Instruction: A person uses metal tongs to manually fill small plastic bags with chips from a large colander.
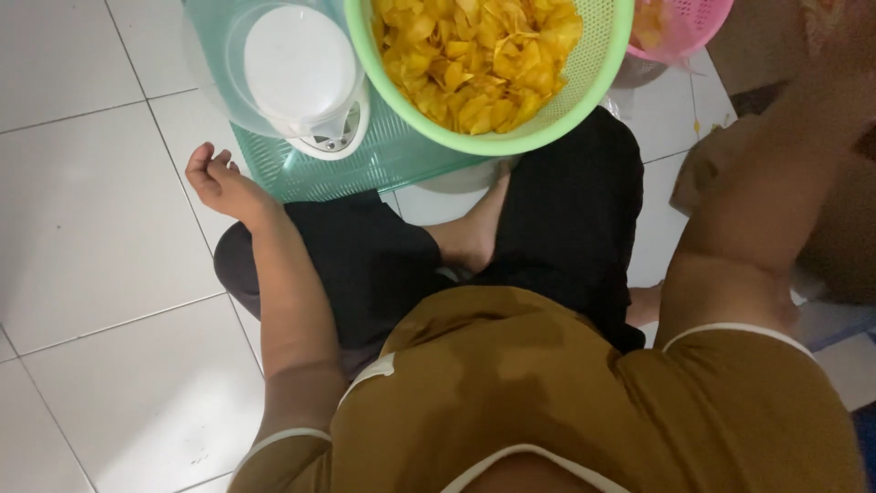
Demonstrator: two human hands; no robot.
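I sit cross-legged on a white tile floor in black trousers and a brown shirt. My left hand rests by my left knee, fingers loosely curled and holding nothing. It lies just left of a teal mesh tray. My right arm stretches up to the top right corner, and its hand is out of the picture. In front of my legs stands a green basket full of yellow chips.
A clear plastic bowl sits on a white kitchen scale on the teal tray. A pink basket with some chips stands at the top right. Brown packaging lies under my right arm.
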